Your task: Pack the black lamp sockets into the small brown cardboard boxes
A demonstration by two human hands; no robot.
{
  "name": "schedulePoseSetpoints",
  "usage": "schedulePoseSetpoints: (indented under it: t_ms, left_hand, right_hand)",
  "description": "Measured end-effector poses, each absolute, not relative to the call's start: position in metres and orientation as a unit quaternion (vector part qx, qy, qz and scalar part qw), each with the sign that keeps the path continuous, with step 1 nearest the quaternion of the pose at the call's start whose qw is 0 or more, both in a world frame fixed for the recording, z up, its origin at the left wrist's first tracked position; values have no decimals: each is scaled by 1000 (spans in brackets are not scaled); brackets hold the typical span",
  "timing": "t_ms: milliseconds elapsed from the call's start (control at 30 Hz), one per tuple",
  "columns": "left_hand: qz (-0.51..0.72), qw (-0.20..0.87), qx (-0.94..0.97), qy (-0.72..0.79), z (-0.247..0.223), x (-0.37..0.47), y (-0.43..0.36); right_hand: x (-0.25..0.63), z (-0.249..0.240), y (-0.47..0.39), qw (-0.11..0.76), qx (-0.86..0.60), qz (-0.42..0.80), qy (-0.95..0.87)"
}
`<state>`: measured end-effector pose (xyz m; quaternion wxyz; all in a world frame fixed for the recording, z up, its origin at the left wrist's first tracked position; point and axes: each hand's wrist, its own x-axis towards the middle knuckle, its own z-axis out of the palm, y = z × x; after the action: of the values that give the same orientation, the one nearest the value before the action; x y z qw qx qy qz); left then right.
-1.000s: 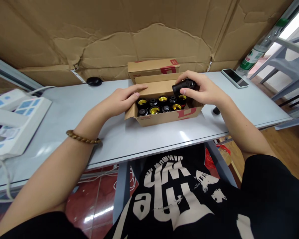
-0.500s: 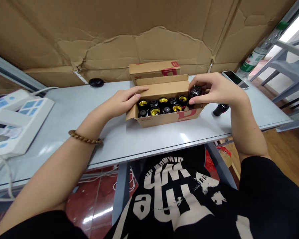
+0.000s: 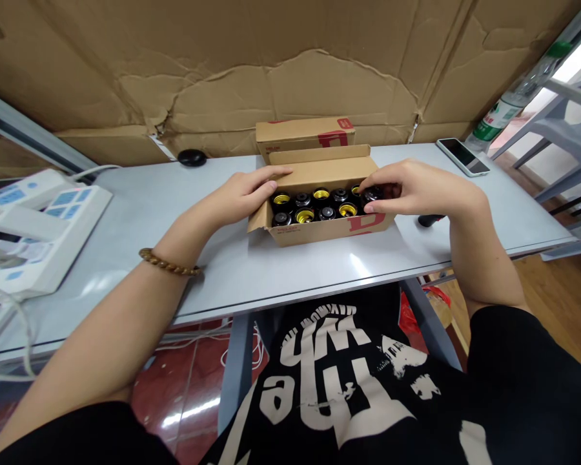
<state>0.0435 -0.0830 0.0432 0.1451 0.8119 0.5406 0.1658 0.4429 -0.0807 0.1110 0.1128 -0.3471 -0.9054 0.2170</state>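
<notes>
An open cardboard box on the table holds several black sockets, some with yellow threaded insides facing up. At its left end my left hand rests on the edge and flap, thumb and fingers apart. My right hand pinches a black socket low at the right end of the box, partly covered by the fingers. Another black socket lies on the table, partly behind my right wrist.
Behind the open box stands a second cardboard box. A phone and a plastic bottle are at the right. White power strips lie left, a black disc at the back.
My right hand has lowered with the black socket, which now sits down inside the right end of the box. My left hand has kept its place on the box.
</notes>
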Motion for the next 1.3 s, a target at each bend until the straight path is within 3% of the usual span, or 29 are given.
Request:
schedulePoseSetpoints:
  t_ms: [567,1300]
  left_hand:
    - [153,158,811,543,53,50,-89]
    - [165,165,806,545,51,49,-88]
  right_hand:
    - [430,109,-94,37,-454,145,-878]
    - [414,113,-102,-11,-445,97,-890]
